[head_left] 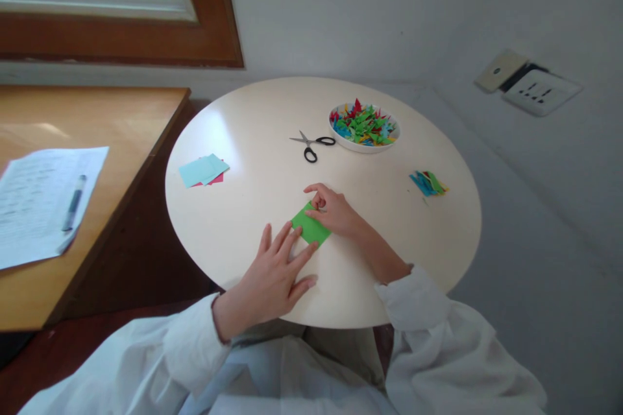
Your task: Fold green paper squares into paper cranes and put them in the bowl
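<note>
A small green square of paper (310, 229) lies on the round white table, its corner toward me. My left hand (272, 272) is spread open, with fingertips resting on the paper's left and near edges. At the far edge is my right hand (337, 213), its fingers curled and its thumb on the paper; they appear to pinch that edge, though the contact is partly hidden by the fingers. Beyond the hands, scissors (311, 144) with black handles lie with their blades apart. A white bowl (363, 148) behind them holds many small folded paper pieces in several colours.
Light blue and pink paper sheets (202, 171) lie on the table's left side. Toward the right edge sits a small pile of coloured paper pieces (428, 183). A wooden desk (141, 120) on the left carries a written sheet (39, 201) and a pen (74, 203). Walls stand behind and right.
</note>
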`<state>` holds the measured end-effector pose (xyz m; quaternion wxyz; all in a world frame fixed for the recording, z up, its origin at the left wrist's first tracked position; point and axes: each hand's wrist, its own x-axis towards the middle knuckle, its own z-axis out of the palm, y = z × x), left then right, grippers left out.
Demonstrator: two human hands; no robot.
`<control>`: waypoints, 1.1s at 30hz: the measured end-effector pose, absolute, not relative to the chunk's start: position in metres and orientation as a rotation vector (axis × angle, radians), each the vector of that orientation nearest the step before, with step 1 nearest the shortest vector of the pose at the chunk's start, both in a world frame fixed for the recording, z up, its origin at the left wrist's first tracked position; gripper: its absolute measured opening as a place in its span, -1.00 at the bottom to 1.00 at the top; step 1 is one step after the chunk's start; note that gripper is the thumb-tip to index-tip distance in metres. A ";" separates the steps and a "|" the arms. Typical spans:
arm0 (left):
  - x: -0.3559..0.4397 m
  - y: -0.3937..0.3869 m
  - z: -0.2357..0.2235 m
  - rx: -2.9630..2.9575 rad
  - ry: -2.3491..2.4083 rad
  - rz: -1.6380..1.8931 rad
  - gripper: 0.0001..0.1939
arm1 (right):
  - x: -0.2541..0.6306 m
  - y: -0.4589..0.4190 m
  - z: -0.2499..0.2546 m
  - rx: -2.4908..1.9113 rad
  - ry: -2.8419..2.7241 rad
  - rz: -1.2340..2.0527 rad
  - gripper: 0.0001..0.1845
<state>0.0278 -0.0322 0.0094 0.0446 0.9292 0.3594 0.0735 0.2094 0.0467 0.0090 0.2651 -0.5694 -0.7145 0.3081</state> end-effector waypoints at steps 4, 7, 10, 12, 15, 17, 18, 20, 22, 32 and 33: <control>0.026 -0.031 0.009 2.833 1.079 0.246 -0.45 | 0.210 0.048 0.000 -1.553 -1.901 0.778 -0.61; 0.025 -0.031 0.009 2.824 1.070 0.264 -0.46 | 0.211 0.051 -0.008 -1.531 -1.904 0.735 -0.66; 0.025 -0.031 0.007 2.815 1.073 0.287 -0.47 | 0.212 0.051 -0.012 -1.490 -1.868 0.724 -0.70; 0.024 -0.032 0.006 2.818 1.077 0.301 -0.46 | 0.212 0.049 -0.011 -1.473 -1.814 0.729 -0.72; 0.024 -0.033 0.004 2.845 1.080 0.322 -0.46 | 0.211 0.045 -0.010 -1.482 -1.717 0.680 -0.78; 0.024 -0.033 0.003 2.863 1.082 0.329 -0.45 | 0.211 0.040 -0.009 -1.508 -1.670 0.623 -0.81; 0.024 -0.033 0.002 2.870 1.086 0.329 -0.44 | 0.210 0.038 -0.009 -1.521 -1.656 0.601 -0.83; 0.024 -0.034 0.001 2.884 1.097 0.324 -0.42 | 0.210 0.033 -0.009 -1.540 -1.647 0.577 -0.84; 0.024 -0.034 0.001 2.898 1.103 0.319 -0.40 | 0.210 0.029 -0.010 -1.540 -1.662 0.567 -0.84; 0.024 -0.034 0.004 2.874 1.090 0.286 -0.45 | 0.209 0.032 -0.016 -1.499 -1.628 0.640 -0.79; 0.024 -0.034 0.004 2.868 1.089 0.291 -0.45 | 0.208 0.032 -0.017 -1.501 -1.629 0.635 -0.79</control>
